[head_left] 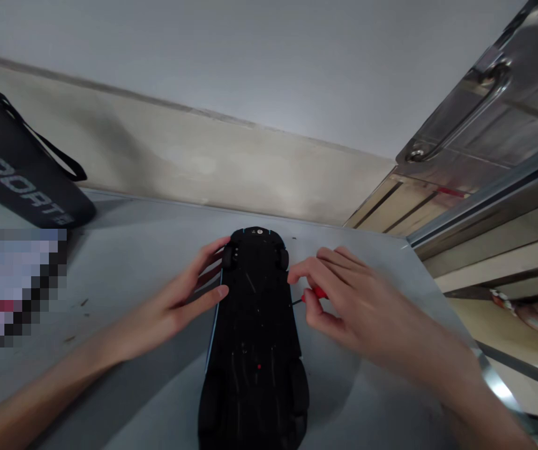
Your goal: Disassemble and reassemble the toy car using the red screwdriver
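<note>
A black toy car [254, 312] lies upside down on the grey surface, wheels up, with thin blue edges along its sides and a small red dot on its underside. My left hand [191, 284] grips its left side, thumb on the underside's edge and fingers near the far left wheel. In my right hand [338, 290] is a small screwdriver [316, 292] with a red handle, pinched between thumb and fingers. Its thin dark shaft points left and reaches the right side of the car; whether the tip touches is too small to tell.
A dark bag with a strap and "SPORT" lettering [25, 169] stands at the back left, with a pixelated flat object [10, 281] before it. Behind runs a pale wall [231, 156]. At right are a metal panel with a handle [465, 119] and the table's edge [498, 381].
</note>
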The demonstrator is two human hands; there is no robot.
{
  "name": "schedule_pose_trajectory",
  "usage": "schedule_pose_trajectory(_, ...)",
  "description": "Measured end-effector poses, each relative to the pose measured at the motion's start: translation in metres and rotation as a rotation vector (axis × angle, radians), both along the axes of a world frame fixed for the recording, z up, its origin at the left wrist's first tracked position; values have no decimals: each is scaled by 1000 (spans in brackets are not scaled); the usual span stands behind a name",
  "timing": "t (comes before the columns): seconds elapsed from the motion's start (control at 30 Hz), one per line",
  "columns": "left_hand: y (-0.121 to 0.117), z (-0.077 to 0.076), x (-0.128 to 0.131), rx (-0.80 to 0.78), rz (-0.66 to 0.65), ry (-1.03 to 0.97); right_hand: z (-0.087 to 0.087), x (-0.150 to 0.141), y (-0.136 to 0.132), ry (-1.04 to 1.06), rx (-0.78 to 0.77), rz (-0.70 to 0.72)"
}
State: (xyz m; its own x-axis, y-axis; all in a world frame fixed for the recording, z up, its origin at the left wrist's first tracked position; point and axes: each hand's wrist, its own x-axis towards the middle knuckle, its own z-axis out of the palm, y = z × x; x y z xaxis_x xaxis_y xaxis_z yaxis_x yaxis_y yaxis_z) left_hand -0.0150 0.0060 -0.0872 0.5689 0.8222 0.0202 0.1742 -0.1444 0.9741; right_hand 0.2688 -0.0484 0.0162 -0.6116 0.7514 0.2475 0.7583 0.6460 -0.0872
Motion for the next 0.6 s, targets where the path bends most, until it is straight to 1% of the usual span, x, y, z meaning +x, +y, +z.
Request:
schedule_pose_trajectory(0.17,0,1,1,2,0,6,-1,-1,-1,20,15,-31)
schedule_pose_trajectory(0.27,-1,2,1,5,10,9,-1,-3,-1,57,-29,-20)
schedule_pose_trajectory(0.37,-1,1,1,8,16,9,-2,-3,-1,59,-36,-31)
schedule_pose_trajectory(0.47,-1,0,0,5,13,6,-3,-2,-1,74,-43,-10)
schedule_pose_trajectory(0.6,-1,0,0,3,25,14,-5,-2,0,70,35,-47)
